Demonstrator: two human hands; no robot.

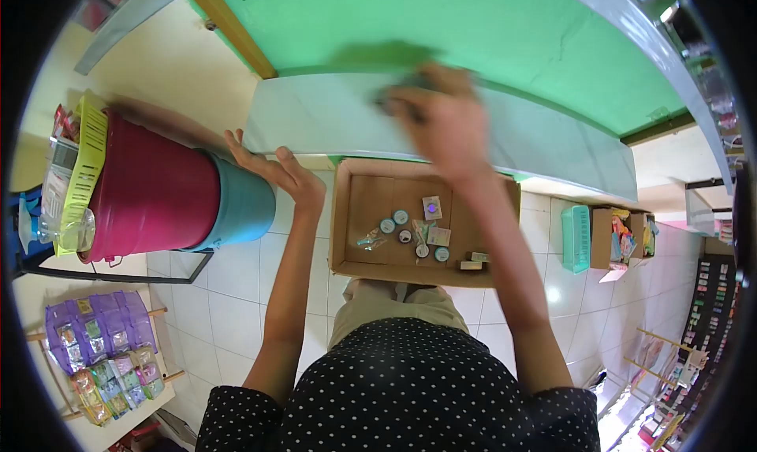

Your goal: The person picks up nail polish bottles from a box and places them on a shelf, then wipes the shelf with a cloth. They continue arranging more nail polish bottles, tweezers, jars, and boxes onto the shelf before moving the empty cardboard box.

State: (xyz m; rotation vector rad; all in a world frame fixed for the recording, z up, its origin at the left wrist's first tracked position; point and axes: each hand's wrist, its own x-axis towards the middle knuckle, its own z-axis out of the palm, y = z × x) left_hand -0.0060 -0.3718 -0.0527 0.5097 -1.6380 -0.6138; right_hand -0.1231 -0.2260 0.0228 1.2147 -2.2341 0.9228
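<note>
Left of the fingers of the left hand (293, 176), mind the magenta bucket (158, 188) and, nearer, the blue bucket (244, 199). Left fingers released and spread, gripping nothing, near the left end of the pale shelf (315, 109); impossible to tell whether touching its edge. Better kept there, out of the other hand's path, or used lightly for balance. Below and between both sets of fingers, avoid knocking anything into the cardboard box (371, 196), with small round tubs (400, 216) lying loose inside. Over the shelf, right hand (449, 125) with fingers bent around a dark thing (412, 83), possibly a cloth; too blurred to tell how firmly grasped or how flat. Press evenly, probably in overlapping strokes, reaching back beyond the fingertips to the green wall (394, 26), then out along the stretch right of the fingers.
</note>
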